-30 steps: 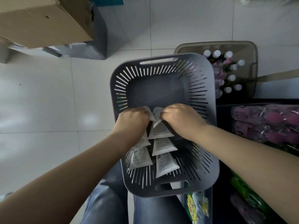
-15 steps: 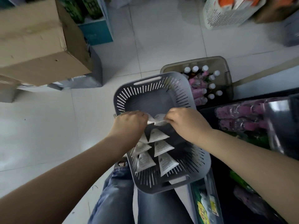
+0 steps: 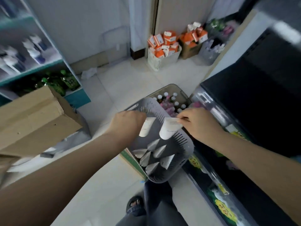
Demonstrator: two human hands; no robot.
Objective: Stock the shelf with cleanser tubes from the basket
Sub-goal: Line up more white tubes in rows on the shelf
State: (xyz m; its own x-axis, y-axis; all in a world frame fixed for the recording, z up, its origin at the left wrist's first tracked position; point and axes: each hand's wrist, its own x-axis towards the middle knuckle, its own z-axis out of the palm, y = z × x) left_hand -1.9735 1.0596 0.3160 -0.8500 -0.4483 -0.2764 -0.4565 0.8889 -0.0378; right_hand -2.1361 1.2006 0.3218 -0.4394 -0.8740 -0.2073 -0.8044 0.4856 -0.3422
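Pale tiled floor (image 3: 123, 82), shop aisle; edges of frame blurred. Grey slotted basket (image 3: 187, 144) low centre, tilted, just beside dark shelf unit (image 3: 260, 95) on R; what it rests on unclear. L hand (image 3: 128, 123) curled round top of white cleanser tube (image 3: 145, 128), cap end down, above basket. R hand (image 3: 200, 124) pinches flat crimped end of 2nd tube (image 3: 169, 129), cap down. The two tubes are near each other, not touching. Several more tubes (image 3: 154, 154) lie in rows on basket floor. Behind basket: brown bin (image 3: 182, 93) w/ capped bottles. Cardboard box (image 3: 32, 118) at L. By far wall: white basket (image 3: 162, 61) w/ orange cartons.
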